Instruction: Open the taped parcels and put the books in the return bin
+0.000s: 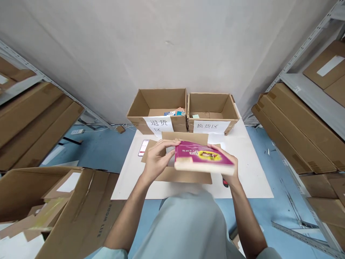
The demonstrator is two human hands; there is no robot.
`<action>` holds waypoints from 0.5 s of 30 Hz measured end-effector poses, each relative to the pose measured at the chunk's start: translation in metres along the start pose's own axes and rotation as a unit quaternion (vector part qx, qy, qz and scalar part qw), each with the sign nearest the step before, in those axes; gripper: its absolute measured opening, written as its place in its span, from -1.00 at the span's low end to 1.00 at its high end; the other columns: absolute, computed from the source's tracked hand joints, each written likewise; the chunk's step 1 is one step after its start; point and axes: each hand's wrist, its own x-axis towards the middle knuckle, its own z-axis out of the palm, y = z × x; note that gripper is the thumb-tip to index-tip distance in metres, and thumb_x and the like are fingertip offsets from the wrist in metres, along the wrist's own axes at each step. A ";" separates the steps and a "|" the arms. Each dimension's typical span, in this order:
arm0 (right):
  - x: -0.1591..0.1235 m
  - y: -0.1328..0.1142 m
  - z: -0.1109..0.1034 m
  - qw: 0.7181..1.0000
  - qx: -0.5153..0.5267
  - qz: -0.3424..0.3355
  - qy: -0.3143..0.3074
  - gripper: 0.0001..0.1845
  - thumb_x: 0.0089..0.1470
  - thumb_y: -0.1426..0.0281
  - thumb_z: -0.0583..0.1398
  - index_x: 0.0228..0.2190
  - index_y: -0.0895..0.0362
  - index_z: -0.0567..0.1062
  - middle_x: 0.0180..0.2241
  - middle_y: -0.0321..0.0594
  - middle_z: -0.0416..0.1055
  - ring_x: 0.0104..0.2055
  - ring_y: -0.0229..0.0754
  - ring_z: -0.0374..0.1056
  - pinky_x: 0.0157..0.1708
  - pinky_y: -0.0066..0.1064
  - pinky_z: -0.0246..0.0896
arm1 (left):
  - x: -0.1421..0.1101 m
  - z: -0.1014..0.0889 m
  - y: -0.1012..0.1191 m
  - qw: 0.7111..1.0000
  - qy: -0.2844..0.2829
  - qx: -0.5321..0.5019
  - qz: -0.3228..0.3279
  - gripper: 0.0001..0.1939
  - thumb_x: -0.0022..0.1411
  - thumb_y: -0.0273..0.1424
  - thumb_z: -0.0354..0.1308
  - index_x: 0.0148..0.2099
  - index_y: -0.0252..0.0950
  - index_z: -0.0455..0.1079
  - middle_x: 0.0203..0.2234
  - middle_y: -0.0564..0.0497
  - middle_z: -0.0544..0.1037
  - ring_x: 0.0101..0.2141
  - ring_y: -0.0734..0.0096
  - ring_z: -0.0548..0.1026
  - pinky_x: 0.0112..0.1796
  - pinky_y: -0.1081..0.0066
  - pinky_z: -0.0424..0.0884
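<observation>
A thick book point(188, 154) with a magenta cover and a yellow patch is held up between both hands. My left hand point(160, 158) pinches its left corner, thumb and fingers closed on the edge. On the other side my right hand point(228, 165) grips the right end, its fingers partly hidden by the book. Beneath the book an opened cardboard box point(180, 175) lies on the white table point(248, 172) with its flaps spread; its inside is mostly covered from view. A red and black tool point(225, 182) rests near my right hand, only partly visible.
Two cardboard bins with paper signs, the left bin point(153, 124) and the right bin point(229, 124), stand at the table's back with small items inside. A phone point(143, 148) lies at left. A large carton point(88, 201) stands left; shelves with boxes point(296, 126) flank both sides.
</observation>
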 end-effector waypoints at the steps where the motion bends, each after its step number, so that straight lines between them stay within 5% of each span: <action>1: 0.001 0.000 0.000 1.000 -0.010 0.009 0.015 -0.56 0.28 -0.02 0.48 0.06 -0.06 0.81 0.09 -0.15 0.76 0.16 0.15 0.69 0.23 -0.04 0.64 | 0.000 0.001 0.001 1.000 -0.003 -0.005 -0.026 -0.82 0.47 -0.22 0.44 0.04 -0.15 0.67 -0.08 -0.06 0.79 -0.06 0.19 0.75 0.03 0.21 0.68; 6: 0.005 -0.002 0.002 0.997 0.000 0.073 0.036 -0.25 0.29 -0.09 0.45 0.35 -0.01 0.62 0.06 -0.13 0.76 0.05 0.02 0.69 0.01 -0.21 0.69 | 0.000 0.002 0.002 0.987 -0.054 -0.031 -0.148 -0.61 0.42 -0.04 0.46 0.07 -0.19 0.59 -0.12 -0.07 0.74 -0.29 0.34 0.67 -0.31 0.40 0.60; 11: 0.010 -0.004 -0.009 0.995 -0.025 0.092 0.025 -0.51 0.38 -0.12 0.35 0.03 -0.04 0.79 0.13 -0.09 0.72 0.17 0.12 0.65 0.04 -0.15 0.67 | 0.001 0.001 0.001 0.974 -0.119 -0.085 -0.172 -0.56 0.56 0.02 0.27 0.18 -0.18 0.68 0.00 -0.18 0.75 -0.13 0.22 0.70 -0.17 0.30 0.68; 15: 0.012 -0.005 -0.023 0.989 0.026 0.132 -0.067 -0.48 0.37 -0.13 0.33 0.12 -0.08 0.77 0.20 -0.14 0.70 0.18 0.12 0.66 0.05 -0.10 0.68 | 0.007 0.000 0.004 0.971 -0.091 -0.117 -0.190 -0.49 0.38 0.03 0.46 0.17 -0.19 0.70 0.04 -0.21 0.76 0.01 0.07 0.72 -0.08 0.23 0.71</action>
